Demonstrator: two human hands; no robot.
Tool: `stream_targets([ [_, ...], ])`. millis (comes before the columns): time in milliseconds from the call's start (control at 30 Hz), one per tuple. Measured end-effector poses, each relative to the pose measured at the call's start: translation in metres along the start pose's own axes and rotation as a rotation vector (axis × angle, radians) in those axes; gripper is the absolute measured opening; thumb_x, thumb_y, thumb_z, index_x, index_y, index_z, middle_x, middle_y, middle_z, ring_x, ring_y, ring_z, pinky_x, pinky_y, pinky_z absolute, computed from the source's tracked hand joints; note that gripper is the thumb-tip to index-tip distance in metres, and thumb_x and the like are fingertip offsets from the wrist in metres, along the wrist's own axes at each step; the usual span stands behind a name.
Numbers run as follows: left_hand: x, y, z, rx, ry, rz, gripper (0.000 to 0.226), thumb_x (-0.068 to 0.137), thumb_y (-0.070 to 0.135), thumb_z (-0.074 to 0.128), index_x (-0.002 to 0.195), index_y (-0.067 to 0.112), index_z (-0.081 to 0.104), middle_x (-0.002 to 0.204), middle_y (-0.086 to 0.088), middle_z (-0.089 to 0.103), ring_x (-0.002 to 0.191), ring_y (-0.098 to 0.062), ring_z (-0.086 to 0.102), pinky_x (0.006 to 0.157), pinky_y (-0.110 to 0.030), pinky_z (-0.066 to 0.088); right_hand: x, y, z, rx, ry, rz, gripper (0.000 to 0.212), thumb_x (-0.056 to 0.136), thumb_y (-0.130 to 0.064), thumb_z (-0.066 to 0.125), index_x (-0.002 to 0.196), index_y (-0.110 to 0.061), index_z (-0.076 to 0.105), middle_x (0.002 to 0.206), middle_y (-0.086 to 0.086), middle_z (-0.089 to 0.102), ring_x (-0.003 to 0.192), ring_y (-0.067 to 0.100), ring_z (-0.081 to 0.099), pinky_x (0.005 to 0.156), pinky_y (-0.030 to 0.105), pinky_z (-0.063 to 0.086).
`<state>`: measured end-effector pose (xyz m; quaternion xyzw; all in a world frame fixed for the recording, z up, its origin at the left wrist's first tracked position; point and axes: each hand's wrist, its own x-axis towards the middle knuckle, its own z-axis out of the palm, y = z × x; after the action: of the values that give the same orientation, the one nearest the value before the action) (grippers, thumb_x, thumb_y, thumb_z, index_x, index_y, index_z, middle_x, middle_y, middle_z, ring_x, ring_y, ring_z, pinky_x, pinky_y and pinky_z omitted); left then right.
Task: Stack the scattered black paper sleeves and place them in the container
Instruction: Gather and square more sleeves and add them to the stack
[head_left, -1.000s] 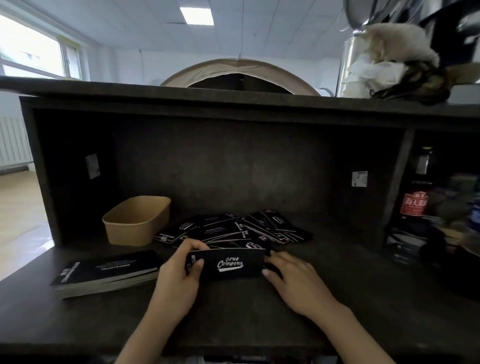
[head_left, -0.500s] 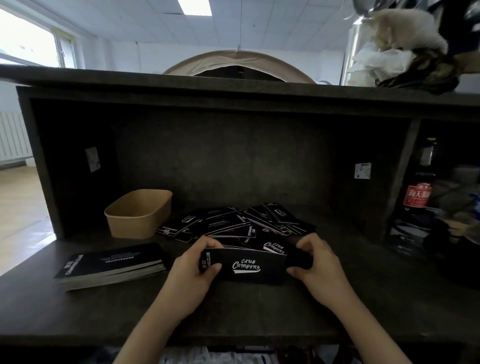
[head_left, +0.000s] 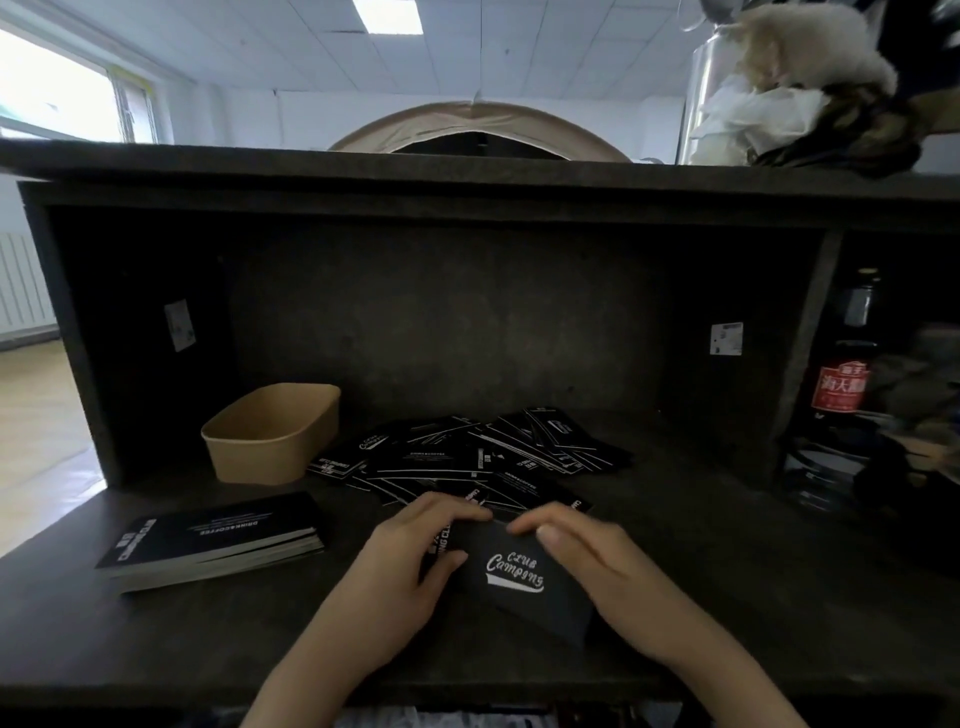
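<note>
On the dark counter, far left, a squared stack of black sleeves lies flat, white lettering on its top face. Behind it and just to the right, a tan paper container stands upright against the alcove's rear wall; no sleeves are visible inside it.

Right of the container, a loose pile of black sleeves spreads across the counter at mixed angles, overlapping one another.

In front of the pile, the left hand grasps the left end of a sleeve, fingers curled over its upper edge and thumb on its near face. The sleeve is tilted, its right end lower, with "Club Camping" printed in white on the face toward the camera. The right hand covers the sleeve's upper right edge, fingers bent over it; the image is blurred there, and whether it grips or merely rests cannot be told.

At far right, in the next compartment, a dark bottle with a red label stands upright.
</note>
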<state>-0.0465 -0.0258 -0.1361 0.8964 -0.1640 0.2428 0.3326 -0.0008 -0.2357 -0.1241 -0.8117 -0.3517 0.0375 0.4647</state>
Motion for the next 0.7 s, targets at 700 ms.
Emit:
stream_targets([
  [700, 0.081, -0.068, 0.003, 0.604, -0.192, -0.399, 0.051, 0.096, 0.049, 0.039, 0.142, 0.028, 0.035, 0.149, -0.006, 0.038, 0.138, -0.024, 0.035, 0.114, -0.037, 0.026, 0.001, 0.008, -0.014, -0.117, 0.446, 0.281, 0.021, 0.09, -0.01, 0.059, 0.075, -0.023, 0.054, 0.086, -0.004, 0.059, 0.082, 0.007, 0.057, 0.061, 0.018, 0.035],
])
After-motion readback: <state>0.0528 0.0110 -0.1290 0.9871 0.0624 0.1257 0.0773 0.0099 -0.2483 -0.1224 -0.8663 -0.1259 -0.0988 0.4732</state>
